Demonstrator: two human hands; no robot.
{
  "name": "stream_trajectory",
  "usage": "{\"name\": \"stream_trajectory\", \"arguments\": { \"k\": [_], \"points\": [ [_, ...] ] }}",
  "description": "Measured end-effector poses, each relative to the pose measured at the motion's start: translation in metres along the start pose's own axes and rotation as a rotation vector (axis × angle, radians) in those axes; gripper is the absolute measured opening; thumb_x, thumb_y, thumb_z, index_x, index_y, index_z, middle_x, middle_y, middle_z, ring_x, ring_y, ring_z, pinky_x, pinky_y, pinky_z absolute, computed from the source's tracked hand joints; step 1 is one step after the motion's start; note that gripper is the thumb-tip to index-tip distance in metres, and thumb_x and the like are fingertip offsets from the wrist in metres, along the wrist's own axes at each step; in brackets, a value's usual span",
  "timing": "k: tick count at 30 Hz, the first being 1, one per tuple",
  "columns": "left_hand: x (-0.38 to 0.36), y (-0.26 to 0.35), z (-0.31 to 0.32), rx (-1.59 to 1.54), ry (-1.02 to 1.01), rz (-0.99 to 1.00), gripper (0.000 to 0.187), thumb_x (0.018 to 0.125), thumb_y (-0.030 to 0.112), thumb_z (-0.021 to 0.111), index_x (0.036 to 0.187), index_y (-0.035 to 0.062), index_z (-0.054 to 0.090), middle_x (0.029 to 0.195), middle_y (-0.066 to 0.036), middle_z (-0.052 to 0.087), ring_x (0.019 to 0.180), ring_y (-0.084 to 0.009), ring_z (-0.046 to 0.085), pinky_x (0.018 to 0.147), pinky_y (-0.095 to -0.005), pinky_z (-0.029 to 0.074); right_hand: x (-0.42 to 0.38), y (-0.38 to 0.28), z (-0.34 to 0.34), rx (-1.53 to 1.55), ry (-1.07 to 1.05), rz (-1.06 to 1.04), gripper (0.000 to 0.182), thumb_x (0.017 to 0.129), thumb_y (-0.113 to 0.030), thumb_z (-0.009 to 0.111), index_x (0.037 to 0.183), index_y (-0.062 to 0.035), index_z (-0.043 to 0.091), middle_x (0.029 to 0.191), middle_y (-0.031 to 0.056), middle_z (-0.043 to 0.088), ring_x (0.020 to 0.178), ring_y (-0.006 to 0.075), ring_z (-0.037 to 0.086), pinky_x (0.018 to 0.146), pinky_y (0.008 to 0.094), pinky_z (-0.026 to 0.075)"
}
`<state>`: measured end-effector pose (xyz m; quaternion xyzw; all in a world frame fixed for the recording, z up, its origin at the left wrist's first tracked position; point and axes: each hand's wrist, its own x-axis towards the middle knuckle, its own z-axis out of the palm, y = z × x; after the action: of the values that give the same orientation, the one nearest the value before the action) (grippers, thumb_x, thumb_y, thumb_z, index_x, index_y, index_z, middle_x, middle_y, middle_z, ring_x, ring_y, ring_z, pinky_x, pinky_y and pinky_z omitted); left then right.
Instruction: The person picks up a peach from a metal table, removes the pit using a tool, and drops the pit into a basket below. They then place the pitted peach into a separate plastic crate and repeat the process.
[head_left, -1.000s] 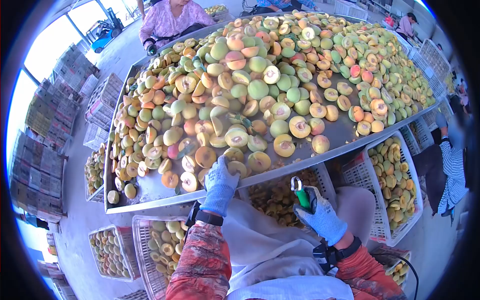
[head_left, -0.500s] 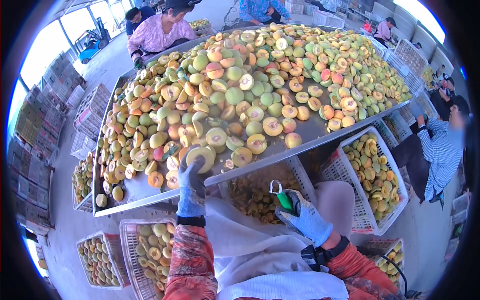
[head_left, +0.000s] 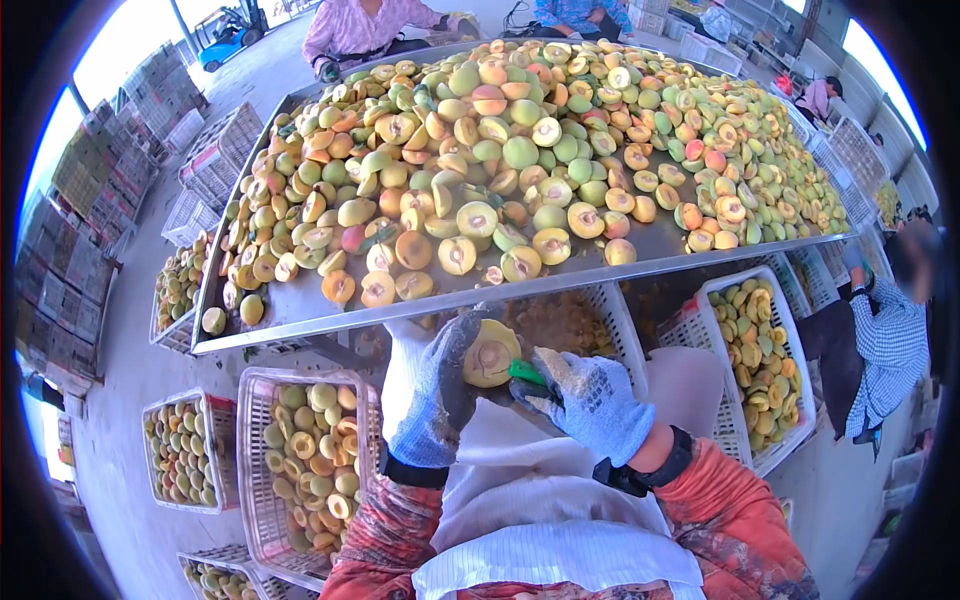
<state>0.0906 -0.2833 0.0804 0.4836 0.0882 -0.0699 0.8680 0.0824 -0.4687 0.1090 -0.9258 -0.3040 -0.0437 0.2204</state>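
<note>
Between the fingers of my left hand (head_left: 442, 385), in a blue glove with a dirty grey palm, is a peach half (head_left: 491, 354), its cut face and stone cavity turned up. My right hand (head_left: 592, 400), gloved the same way, is closed round the green handle of a pitting loop (head_left: 528, 373). The tool's tip meets the right side of the fruit; its metal loop is hidden now. Both hands are over my lap, just below the front edge of a metal table (head_left: 450, 305) heaped with halved peaches (head_left: 520, 152).
Beneath the table edge stands a crate (head_left: 625, 330) of fruit pieces. Crates of halves flank me at left (head_left: 255, 470) and right (head_left: 790, 375). A co-worker in a checked shirt (head_left: 890, 340) sits at right; others work across the table. Stacked crates (head_left: 85, 190) line the left side.
My left hand has brought the peach half from the table edge down over my lap. My right hand has raised the pitting loop to the fruit. The view has shifted.
</note>
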Motion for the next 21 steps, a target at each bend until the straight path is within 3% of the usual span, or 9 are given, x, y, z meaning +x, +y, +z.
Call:
{"name": "stream_trajectory", "arguments": {
  "k": [2, 9, 11, 12, 15, 17, 18, 21],
  "points": [
    [-0.006, 0.002, 0.005, 0.020, -0.063, -0.075, 0.056, 0.088, 0.046, 0.048, 0.123, 0.0021, 0.047, 0.094, -0.017, 0.064, 0.071, -0.0236, 0.066, 0.041, -0.0276, 0.051, -0.003, 0.002, 0.001, 0.017, 0.076, -0.028, 0.044, 0.077, -0.031, 0.068, 0.107, -0.0017, 0.054, 0.078, 0.0142, 0.063, 0.065, 0.0299, 0.063, 0.057, 0.0377, 0.049],
    [-0.014, 0.000, 0.012, 0.058, -0.054, -0.083, 0.055, 0.087, 0.047, 0.049, 0.119, 0.0018, 0.051, 0.089, -0.013, 0.064, 0.065, -0.0202, 0.064, 0.039, -0.0269, 0.050, -0.010, 0.002, -0.006, 0.084, -0.014, 0.001, 0.034, 0.078, -0.030, 0.066, 0.096, -0.0035, 0.054, 0.069, 0.0140, 0.061, 0.060, 0.0310, 0.062, 0.053, 0.0385, 0.048],
    [-0.020, 0.007, 0.015, 0.038, -0.095, -0.147, 0.041, 0.090, 0.032, 0.048, 0.117, 0.0014, 0.052, 0.098, -0.011, 0.061, 0.069, -0.0175, 0.064, 0.038, -0.0239, 0.048, -0.011, 0.002, -0.009, 0.101, -0.054, 0.015, 0.032, 0.079, -0.030, 0.066, 0.092, -0.0040, 0.053, 0.065, 0.0139, 0.060, 0.057, 0.0318, 0.061, 0.051, 0.0388, 0.047],
    [-0.023, 0.009, 0.018, 0.039, -0.095, -0.150, 0.041, 0.090, 0.032, 0.048, 0.117, 0.0014, 0.052, 0.098, -0.011, 0.061, 0.069, -0.0175, 0.064, 0.038, -0.0239, 0.048, -0.011, 0.001, -0.012, 0.103, -0.055, 0.018, 0.032, 0.079, -0.030, 0.066, 0.092, -0.0040, 0.053, 0.065, 0.0139, 0.060, 0.057, 0.0318, 0.061, 0.051, 0.0388, 0.047],
    [-0.034, 0.009, 0.028, 0.062, -0.051, -0.130, 0.035, 0.087, 0.023, 0.053, 0.115, 0.0015, 0.053, 0.100, -0.011, 0.061, 0.073, -0.0160, 0.063, 0.044, -0.0230, 0.049, -0.014, -0.004, -0.014, 0.158, -0.143, 0.045, 0.033, 0.080, -0.031, 0.065, 0.093, -0.0032, 0.053, 0.063, 0.0150, 0.058, 0.056, 0.0330, 0.060, 0.050, 0.0396, 0.046],
    [-0.040, 0.007, 0.040, 0.081, 0.121, 0.090, 0.035, 0.083, 0.016, 0.057, 0.114, 0.0009, 0.054, 0.102, -0.010, 0.060, 0.079, -0.0145, 0.061, 0.052, -0.0215, 0.049, -0.020, -0.009, -0.007, 0.268, -0.078, 0.060, 0.032, 0.080, -0.030, 0.065, 0.093, -0.0037, 0.053, 0.062, 0.0163, 0.057, 0.057, 0.0341, 0.059, 0.050, 0.0402, 0.045],
    [-0.037, -0.001, 0.037, 0.044, 0.097, 0.162, 0.034, 0.084, 0.015, 0.057, 0.114, 0.0002, 0.055, 0.106, -0.009, 0.059, 0.089, -0.0145, 0.058, 0.066, -0.0233, 0.050, -0.020, -0.011, -0.001, 0.305, -0.016, 0.060, 0.030, 0.080, -0.028, 0.065, 0.094, -0.0041, 0.053, 0.064, 0.0177, 0.057, 0.059, 0.0350, 0.059, 0.051, 0.0407, 0.045],
    [-0.017, -0.018, 0.030, 0.060, 0.163, 0.227, 0.034, 0.085, 0.016, 0.057, 0.115, -0.0001, 0.054, 0.108, -0.009, 0.057, 0.094, -0.0158, 0.056, 0.075, -0.0266, 0.049, -0.013, 0.001, 0.021, 0.317, 0.001, 0.122, 0.033, 0.078, -0.026, 0.067, 0.098, -0.0033, 0.053, 0.066, 0.0203, 0.057, 0.061, 0.0375, 0.059, 0.053, 0.0413, 0.045]
  ]
}}
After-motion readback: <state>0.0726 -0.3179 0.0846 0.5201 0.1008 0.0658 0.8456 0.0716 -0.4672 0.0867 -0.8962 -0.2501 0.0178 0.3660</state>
